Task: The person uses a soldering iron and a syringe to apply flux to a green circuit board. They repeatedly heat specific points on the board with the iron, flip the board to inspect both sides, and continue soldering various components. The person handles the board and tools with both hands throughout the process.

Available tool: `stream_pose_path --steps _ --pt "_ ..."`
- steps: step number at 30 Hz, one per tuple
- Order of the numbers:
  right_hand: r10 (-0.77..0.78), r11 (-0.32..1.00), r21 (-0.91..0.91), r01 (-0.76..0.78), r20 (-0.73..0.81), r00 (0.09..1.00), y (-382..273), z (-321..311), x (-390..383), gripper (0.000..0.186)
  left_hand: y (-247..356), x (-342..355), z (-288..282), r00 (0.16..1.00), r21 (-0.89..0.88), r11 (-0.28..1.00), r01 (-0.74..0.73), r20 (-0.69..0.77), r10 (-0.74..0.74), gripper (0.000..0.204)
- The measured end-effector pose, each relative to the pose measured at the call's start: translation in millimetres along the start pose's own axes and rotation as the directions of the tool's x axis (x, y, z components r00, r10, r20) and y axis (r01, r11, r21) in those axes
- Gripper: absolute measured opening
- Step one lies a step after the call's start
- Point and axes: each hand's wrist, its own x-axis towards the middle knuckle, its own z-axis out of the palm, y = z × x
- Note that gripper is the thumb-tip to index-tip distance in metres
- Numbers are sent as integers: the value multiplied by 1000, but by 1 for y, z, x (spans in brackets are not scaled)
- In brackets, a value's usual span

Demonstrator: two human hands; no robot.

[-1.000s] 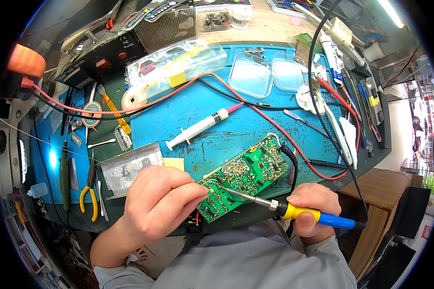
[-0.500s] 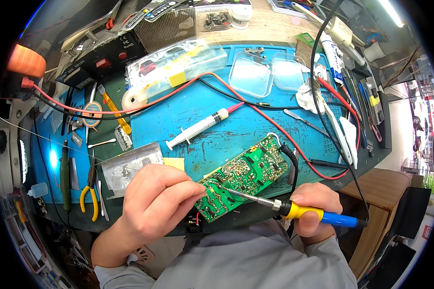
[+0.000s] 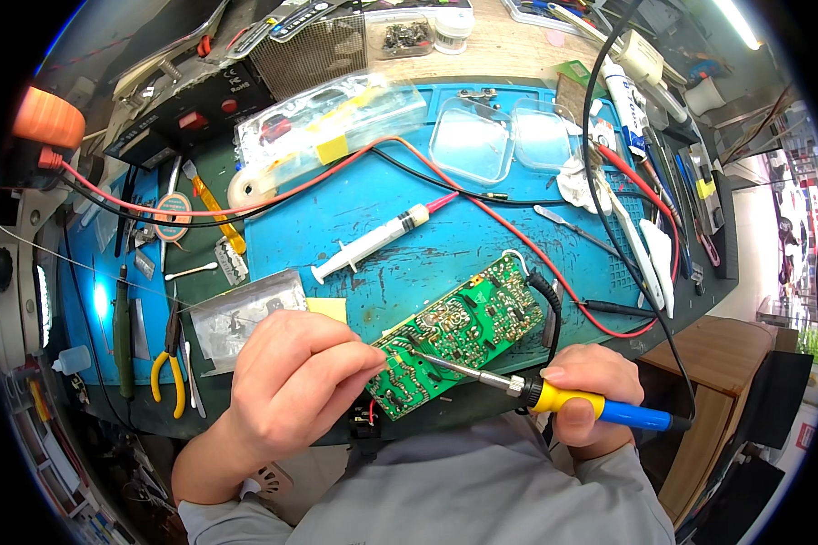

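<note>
A green circuit board (image 3: pixel 504 318) lies tilted at the mat's near edge, its solder side up. My right hand (image 3: pixel 595 391) is closed round the yellow-and-blue handle of a soldering iron (image 3: pixel 568 400). The iron's tip points left and meets the board, or hovers just over it, near its left part. My left hand (image 3: pixel 300 381) is closed in a pinch at the board's left end, fingertips close to the iron tip. A thin solder wire (image 3: pixel 91 263) runs from the far left into this hand; its end is hidden by my fingers.
Behind the board lies a syringe (image 3: pixel 373 243) with a pink tip. Red and black test leads (image 3: pixel 509 232) cross the blue mat (image 3: pixel 336 304). Yellow-handled pliers (image 3: pixel 168 368) lie at left, near a metal sheet (image 3: pixel 236 318). The iron's black cord (image 3: pixel 650 282) loops at right.
The soldering iron and my right hand have shifted very slightly left. The solder wire at the far left sits a little differently. My left hand and the board look unchanged.
</note>
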Motion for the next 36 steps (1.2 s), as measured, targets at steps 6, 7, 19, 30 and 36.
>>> stream_pose_path --steps 6,7,19,30,36 --pt "1 1000 6 -1 -2 1000 0 0 1 24 0 0 0 1000 4 1000 5 1 -5 28" --pt "6 1000 -2 -6 3 1000 -1 -1 1 25 1 0 0 1000 6 1000 8 0 -8 29" --pt "-130 990 42 137 -148 980 11 3 -19 47 20 -7 -30 996 130 990 59 -68 -51 31" --pt "-259 812 -391 434 425 867 -24 15 52 53 73 -42 19 918 317 867 384 -35 -394 93" --pt "-262 766 -313 562 646 717 -18 12 72 51 73 -47 37 914 65 934 350 -244 -326 81"
